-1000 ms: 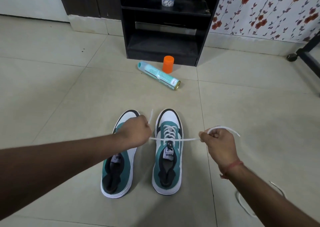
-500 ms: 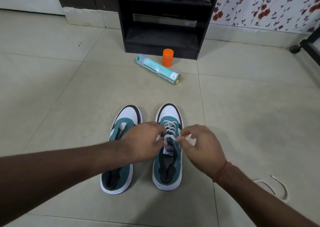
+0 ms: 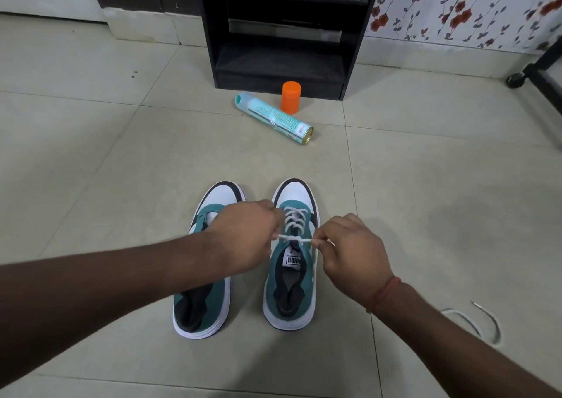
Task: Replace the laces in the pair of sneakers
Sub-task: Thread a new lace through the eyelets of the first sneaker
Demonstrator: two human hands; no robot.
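Tying-off stage on the right sneaker (image 3: 290, 276) by the look of it. White lace (image 3: 294, 221) already criss-crossed up the eyelets, ends crossed into a first knot just above the tongue label. Left hand (image 3: 243, 236) curled tight, fingers clamped on one lace end; right hand (image 3: 349, 251) same deal, thumb and fingertips pinched together on the other end. Knot sitting dead between the two sets of fingertips, short taut bit of lace running out to each side.

Left sneaker (image 3: 203, 276) right beside it, mostly tucked under the left forearm, no lace visible in what shows of its eyelets, so probably next in line. Spare lace (image 3: 474, 321) lying loose on the floor tiles (image 3: 106, 169), well off past the right wrist. Old or new, can't tell.

Next move, probably: snug that first knot down, then form loops for the bow without letting the tension slip. Needs even pull on both ends, otherwise top eyelets go slack.

Further out beyond the fingers: spray can (image 3: 273, 119) on its side, orange cap (image 3: 291, 97) just behind it, black shelf unit (image 3: 286, 32) against the wall.
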